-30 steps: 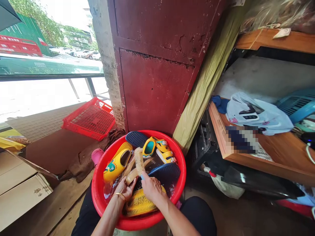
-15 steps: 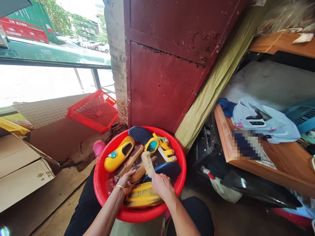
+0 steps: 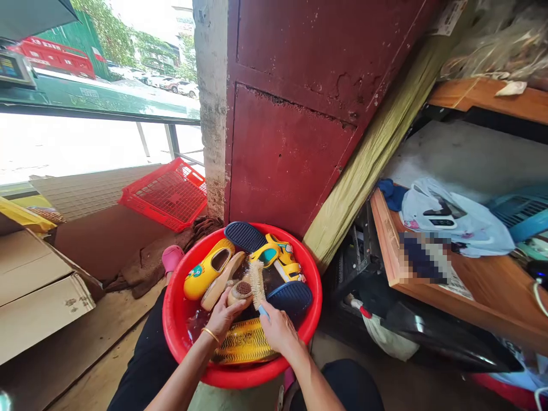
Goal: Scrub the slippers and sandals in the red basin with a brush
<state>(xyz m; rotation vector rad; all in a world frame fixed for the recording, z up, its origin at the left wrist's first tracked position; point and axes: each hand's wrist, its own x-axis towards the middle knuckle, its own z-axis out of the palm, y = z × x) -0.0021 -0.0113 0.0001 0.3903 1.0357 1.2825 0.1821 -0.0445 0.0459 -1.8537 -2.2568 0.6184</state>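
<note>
A red basin with water and several shoes in it stands between my knees. My left hand grips a tan shoe, its heel end with a brown patch turned up. In my right hand is a scrubbing brush with pale bristles and a blue handle, its bristles close beside that shoe; contact is hard to make out. Around them lie a yellow slip-on shoe, a second tan shoe, yellow sandals, dark blue soles and an upturned yellow sole.
Behind the basin stands a dark red metal door. A red plastic crate and a cardboard box are at the left. To the right, a wooden shelf holds a white plastic bag.
My left hand has tilted the tan shoe so its heel end faces up. The brush is more upright beside it. The camera view has shifted slightly.
</note>
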